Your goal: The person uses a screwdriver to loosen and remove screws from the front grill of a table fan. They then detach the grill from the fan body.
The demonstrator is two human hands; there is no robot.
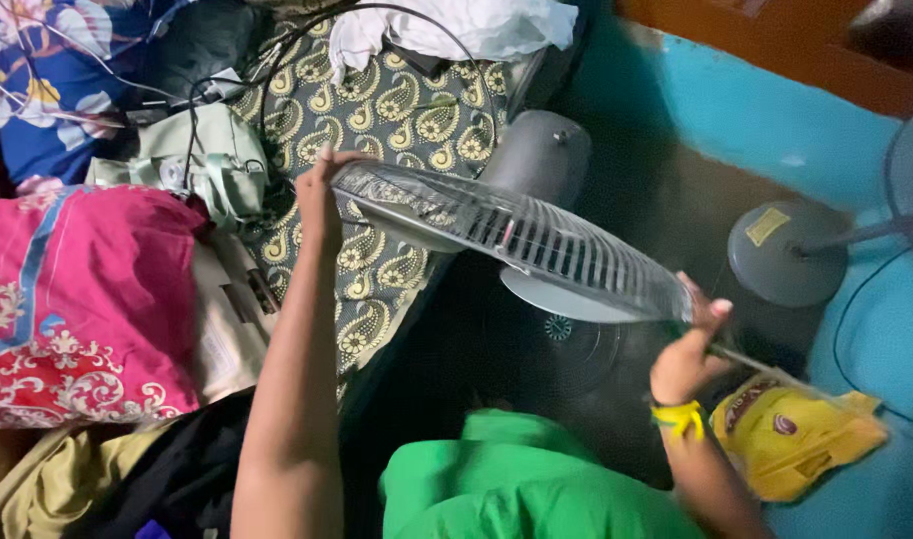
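Step in hand: the person holds a fan grille (516, 240) up between both hands, tilted, over the dark body of a fan (556, 329) on the floor.
Left hand (322, 200): fingers closed over the grille's far rim, near the patterned bedding (397, 120); grip looks firm.
Right hand (688, 354): fingers curled on the near rim, thumb up; a yellow band (679, 414) sits at the wrist.
Doing it well (judgement): hold at opposite rim points as here, keep the grille level, and avoid squeezing the thin ribs, which probably flex.
Grille, look: round, pale grey, translucent plastic, many fine radial ribs, shallow dome; seen nearly edge-on, slightly motion-blurred.
Grille, place: in the air, above and apart from the fan body, beside the bed edge.
Nearby: a round grey base (786, 255) with a pole on the blue floor; a yellow bag (796, 439) just beside the right wrist; a pink patterned pillow (77, 299) at left.
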